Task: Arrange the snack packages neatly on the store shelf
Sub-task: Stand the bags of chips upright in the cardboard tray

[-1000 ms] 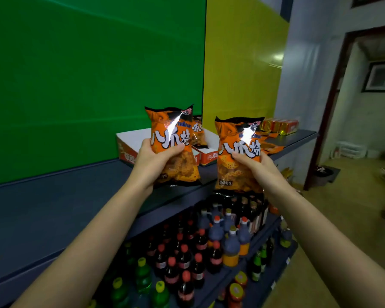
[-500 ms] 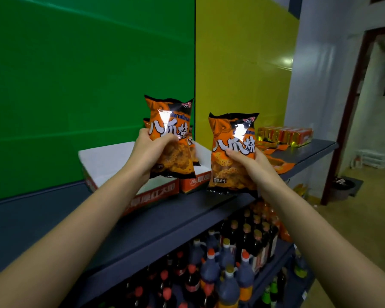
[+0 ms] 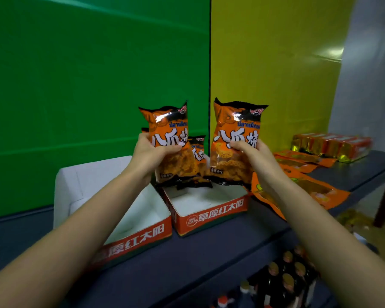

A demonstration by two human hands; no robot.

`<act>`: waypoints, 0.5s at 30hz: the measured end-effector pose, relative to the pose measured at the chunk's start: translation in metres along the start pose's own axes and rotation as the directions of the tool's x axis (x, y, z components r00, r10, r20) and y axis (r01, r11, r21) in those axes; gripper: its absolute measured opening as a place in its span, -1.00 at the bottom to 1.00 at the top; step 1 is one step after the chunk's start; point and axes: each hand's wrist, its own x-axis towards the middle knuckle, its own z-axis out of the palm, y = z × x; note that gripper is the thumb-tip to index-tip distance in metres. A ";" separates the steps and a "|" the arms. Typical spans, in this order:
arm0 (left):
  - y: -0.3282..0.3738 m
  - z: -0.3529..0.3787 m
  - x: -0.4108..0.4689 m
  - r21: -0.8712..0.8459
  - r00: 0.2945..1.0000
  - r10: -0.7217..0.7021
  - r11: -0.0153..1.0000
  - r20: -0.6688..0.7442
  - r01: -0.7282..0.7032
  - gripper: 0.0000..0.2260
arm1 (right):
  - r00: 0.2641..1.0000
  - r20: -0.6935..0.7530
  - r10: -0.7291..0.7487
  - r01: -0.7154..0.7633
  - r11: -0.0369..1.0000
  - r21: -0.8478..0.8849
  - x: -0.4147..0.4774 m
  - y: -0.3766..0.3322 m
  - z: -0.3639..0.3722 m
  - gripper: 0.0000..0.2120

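Head view, near to far.

- Bottles point(image 3: 285, 276) on the lower tier, under the shelf point(image 3: 209, 252) front edge.
- Two open cardboard trays sit side by side near the front edge: left tray point(image 3: 142, 236) holds nothing visible, and right tray point(image 3: 211, 215) has a third bag point(image 3: 199, 150) standing at its back.
- Left hand point(image 3: 149, 156) has its fingers and thumb clamped round the middle of the left bag point(image 3: 169, 134). Right hand point(image 3: 253, 154) grips the right bag point(image 3: 233, 130) the same way. Both bags are upright with labels facing out.
- Change: a second ago both bags hung in front of the shelf edge. Now they are over the back of the right tray, with their bottom seams low. Contact with the tray floor cannot be told.
- Judgement: the carry is done and the set-down is in hand. The bags need standing beside the third one.
- Farther right on the shelf are flat orange pouches point(image 3: 309, 190), loosely spread, and gold-ended boxes point(image 3: 331, 144) by the far right corner.
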 end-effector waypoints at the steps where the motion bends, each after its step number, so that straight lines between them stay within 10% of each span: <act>1: -0.004 0.003 0.003 0.006 1.000 -0.004 1.000 -0.012 0.004 -0.37 | 1.000 0.026 -0.003 0.003 1.000 0.007 0.008 0.002 0.001 -0.66; 15: -0.057 0.041 0.034 0.395 0.992 0.039 0.919 -0.120 0.012 -0.31 | 0.849 0.518 0.102 -0.031 0.989 -0.145 0.097 0.046 -0.007 -0.79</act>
